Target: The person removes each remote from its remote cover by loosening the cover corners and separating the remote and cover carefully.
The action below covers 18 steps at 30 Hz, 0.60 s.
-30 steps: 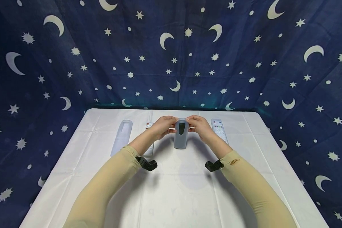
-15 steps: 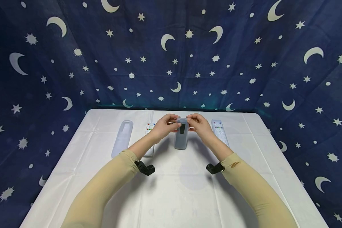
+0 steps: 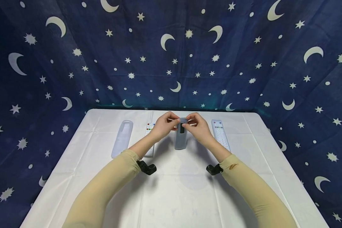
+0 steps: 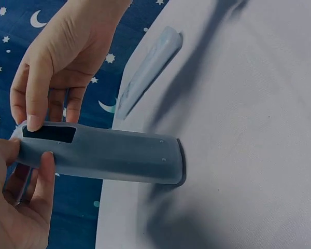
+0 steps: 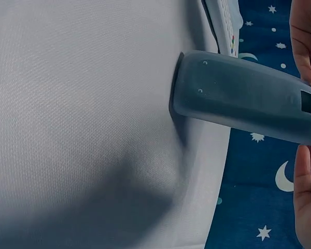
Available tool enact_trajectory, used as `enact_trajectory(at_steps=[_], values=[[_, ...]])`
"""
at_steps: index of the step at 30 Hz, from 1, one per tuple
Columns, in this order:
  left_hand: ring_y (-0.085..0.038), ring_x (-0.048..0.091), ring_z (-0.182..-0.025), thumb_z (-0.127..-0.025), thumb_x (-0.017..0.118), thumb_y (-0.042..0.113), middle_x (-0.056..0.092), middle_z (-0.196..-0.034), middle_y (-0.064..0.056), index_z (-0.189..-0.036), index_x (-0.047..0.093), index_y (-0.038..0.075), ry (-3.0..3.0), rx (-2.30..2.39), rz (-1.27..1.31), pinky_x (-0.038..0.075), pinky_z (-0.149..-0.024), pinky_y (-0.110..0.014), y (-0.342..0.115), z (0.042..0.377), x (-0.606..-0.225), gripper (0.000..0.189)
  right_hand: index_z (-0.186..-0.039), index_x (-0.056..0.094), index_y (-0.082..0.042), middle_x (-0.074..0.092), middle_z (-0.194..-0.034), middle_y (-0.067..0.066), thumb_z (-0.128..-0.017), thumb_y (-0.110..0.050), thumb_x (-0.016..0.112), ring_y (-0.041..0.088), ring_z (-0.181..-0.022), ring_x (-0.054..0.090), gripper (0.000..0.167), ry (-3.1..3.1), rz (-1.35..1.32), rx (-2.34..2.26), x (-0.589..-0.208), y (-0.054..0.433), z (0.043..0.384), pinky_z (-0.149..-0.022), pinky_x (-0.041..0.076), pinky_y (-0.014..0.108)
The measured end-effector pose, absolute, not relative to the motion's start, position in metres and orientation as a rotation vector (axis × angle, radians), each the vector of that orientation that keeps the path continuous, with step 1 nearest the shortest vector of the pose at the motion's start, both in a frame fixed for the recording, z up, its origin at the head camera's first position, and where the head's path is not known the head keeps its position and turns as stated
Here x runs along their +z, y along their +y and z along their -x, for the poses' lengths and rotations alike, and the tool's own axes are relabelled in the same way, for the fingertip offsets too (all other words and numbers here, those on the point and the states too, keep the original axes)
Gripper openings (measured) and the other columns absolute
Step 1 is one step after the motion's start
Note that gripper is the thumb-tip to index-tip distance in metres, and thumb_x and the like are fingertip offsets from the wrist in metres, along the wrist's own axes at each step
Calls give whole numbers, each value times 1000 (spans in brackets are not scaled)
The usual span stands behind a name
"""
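Right hand has moved its thumb inward over the grey sleeve at 12 o'clock; it and the left hand both pinch the far end. Looks nearly fitted imo; white remote at 11 o'clock seems sleeveless, so that's probably left.

Two hands, one table

We count two button-faced remotes, two black wrist devices, two sleeves and one star-and-moon cloth. We make it two translucent covers, perhaps three, since a casing round one remote is hard to make out.
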<state>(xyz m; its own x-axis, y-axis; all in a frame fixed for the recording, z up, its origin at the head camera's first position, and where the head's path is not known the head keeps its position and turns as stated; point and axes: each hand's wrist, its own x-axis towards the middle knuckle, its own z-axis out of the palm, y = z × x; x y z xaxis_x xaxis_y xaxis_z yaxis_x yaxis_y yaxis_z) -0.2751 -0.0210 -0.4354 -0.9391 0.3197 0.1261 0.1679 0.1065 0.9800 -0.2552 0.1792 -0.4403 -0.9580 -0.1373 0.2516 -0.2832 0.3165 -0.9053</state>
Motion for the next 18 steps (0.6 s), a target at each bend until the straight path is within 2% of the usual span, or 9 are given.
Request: enact_trajectory(at_steps=[7,11,18], values=[[-20,66,-95,-103,64,15,65,-106,-10,-110,67,3,2220,2003,-464,62,-78,-34,-22,275,-431,14,-106,69,-11,67,-108,3,-96,-24,75,23,-99,65,18,-2445,-357,1633,-440,179,257,-88,54,42],[-21,66,-96,-104,62,18,65,-106,-11,-114,66,2,2227,1986,-475,61,-79,-34,-22,274,-432,19,-104,70,-10,67,-105,3,-98,-27,72,22,-97,64,18,-2484,-380,1567,-436,179,257,-85,55,42],[-22,65,-104,-95,75,21,65,-119,-5,-124,63,11,2434,1789,-557,58,-84,-36,-19,271,-435,33,-103,68,-9,67,-100,5,-101,-28,69,21,-94,64,19,-2536,-343,1480,-434,180,256,-75,58,36]])
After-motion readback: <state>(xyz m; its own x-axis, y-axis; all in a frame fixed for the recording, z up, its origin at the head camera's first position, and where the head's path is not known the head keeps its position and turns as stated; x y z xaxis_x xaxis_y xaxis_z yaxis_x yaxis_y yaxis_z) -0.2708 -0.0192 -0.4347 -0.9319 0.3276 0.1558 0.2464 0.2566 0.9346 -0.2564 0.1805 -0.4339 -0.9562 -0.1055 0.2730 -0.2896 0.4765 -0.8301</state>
